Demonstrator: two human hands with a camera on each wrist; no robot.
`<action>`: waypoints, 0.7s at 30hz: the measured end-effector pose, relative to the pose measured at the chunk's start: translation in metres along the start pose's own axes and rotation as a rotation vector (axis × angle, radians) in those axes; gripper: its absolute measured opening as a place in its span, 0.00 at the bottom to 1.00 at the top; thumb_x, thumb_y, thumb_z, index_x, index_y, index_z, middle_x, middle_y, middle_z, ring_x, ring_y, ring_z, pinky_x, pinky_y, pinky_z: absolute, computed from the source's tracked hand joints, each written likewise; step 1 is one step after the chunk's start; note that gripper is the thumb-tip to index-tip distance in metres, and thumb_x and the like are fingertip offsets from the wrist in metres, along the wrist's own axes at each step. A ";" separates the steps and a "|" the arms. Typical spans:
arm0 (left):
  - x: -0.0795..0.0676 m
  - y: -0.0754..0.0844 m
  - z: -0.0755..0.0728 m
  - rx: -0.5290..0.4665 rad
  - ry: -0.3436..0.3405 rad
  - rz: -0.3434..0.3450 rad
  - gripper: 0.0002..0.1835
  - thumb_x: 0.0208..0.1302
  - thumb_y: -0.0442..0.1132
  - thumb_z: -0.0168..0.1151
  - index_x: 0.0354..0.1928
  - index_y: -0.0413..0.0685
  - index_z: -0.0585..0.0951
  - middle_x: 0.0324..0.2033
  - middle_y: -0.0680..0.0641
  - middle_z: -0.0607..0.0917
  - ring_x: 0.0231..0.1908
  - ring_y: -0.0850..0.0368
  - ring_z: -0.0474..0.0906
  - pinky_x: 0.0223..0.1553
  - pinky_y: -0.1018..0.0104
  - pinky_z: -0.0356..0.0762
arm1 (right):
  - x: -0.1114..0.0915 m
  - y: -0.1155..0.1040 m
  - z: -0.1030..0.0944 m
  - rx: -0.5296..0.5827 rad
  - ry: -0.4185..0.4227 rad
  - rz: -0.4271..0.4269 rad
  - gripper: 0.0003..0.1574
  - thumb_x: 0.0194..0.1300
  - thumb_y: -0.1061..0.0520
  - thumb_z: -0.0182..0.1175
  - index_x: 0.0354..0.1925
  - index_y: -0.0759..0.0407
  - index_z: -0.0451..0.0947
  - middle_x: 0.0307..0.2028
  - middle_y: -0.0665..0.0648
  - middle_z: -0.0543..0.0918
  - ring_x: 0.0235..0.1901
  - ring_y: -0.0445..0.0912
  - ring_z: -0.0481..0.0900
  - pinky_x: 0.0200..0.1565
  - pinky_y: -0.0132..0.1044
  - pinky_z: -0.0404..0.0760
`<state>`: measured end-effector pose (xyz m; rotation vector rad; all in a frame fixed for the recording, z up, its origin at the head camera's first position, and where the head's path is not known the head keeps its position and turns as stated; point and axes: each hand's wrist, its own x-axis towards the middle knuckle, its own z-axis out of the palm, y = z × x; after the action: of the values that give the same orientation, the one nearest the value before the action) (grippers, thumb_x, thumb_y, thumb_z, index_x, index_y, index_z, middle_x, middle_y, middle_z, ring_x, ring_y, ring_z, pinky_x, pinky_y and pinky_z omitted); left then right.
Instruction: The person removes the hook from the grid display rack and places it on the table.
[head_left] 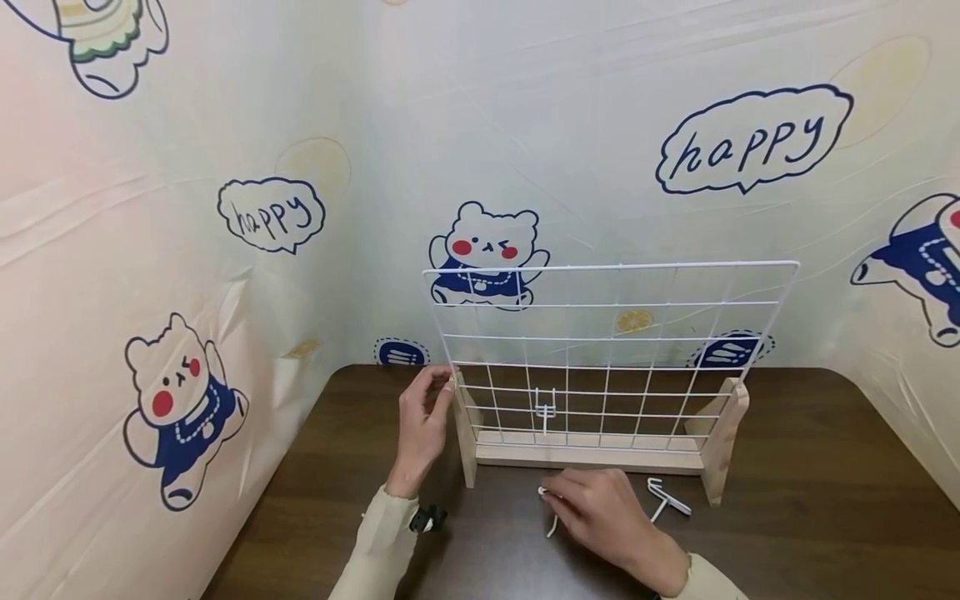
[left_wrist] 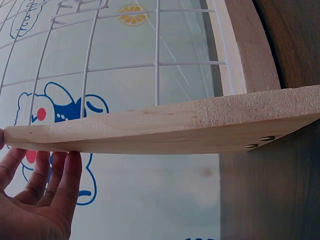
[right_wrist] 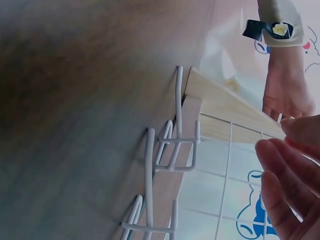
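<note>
A white wire grid panel [head_left: 618,339] stands between two light wooden side posts. My left hand [head_left: 422,421] holds the top of the left post [left_wrist: 150,125], its fingertips against the outer face and the thumb at the edge. One white wire hook [head_left: 545,410] hangs low on the grid. My right hand [head_left: 600,508] hovers over the table in front of the stand, fingers loosely bent, with nothing seen between thumb and fingers in the right wrist view. Partly hidden under it in the head view is a white hook [right_wrist: 175,145]. Another hook [head_left: 667,500] lies just right of it.
The stand's wooden base bar [head_left: 588,457] joins the two posts, with the right post [head_left: 726,442] at the other end. A dark brown wooden table [head_left: 832,500] carries everything. Behind and to the sides hangs a pale printed curtain [head_left: 585,167].
</note>
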<state>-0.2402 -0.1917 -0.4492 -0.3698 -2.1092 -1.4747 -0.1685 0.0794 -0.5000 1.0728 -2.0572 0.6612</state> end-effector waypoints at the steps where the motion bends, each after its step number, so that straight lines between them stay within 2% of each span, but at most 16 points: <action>1: 0.000 0.000 0.000 -0.001 0.000 -0.001 0.09 0.74 0.31 0.58 0.50 0.40 0.85 0.45 0.40 0.88 0.44 0.59 0.84 0.46 0.78 0.81 | 0.001 0.000 0.000 0.006 0.012 -0.001 0.05 0.56 0.58 0.75 0.34 0.52 0.88 0.26 0.42 0.88 0.23 0.31 0.82 0.24 0.25 0.75; 8: -0.001 0.000 -0.001 0.004 -0.006 -0.006 0.09 0.74 0.31 0.58 0.50 0.39 0.85 0.45 0.41 0.89 0.44 0.58 0.84 0.46 0.77 0.82 | 0.005 0.002 -0.003 0.027 0.080 0.015 0.05 0.60 0.59 0.72 0.37 0.52 0.89 0.29 0.45 0.91 0.26 0.35 0.87 0.27 0.28 0.82; 21: -0.001 -0.001 -0.001 0.005 0.000 -0.001 0.09 0.74 0.32 0.58 0.50 0.41 0.85 0.45 0.42 0.89 0.43 0.61 0.83 0.44 0.77 0.82 | 0.014 0.008 -0.005 0.049 0.104 0.048 0.02 0.64 0.59 0.70 0.35 0.53 0.89 0.30 0.46 0.91 0.26 0.37 0.88 0.28 0.29 0.83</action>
<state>-0.2398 -0.1928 -0.4508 -0.3678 -2.1129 -1.4699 -0.1792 0.0805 -0.4871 0.9972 -1.9916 0.7792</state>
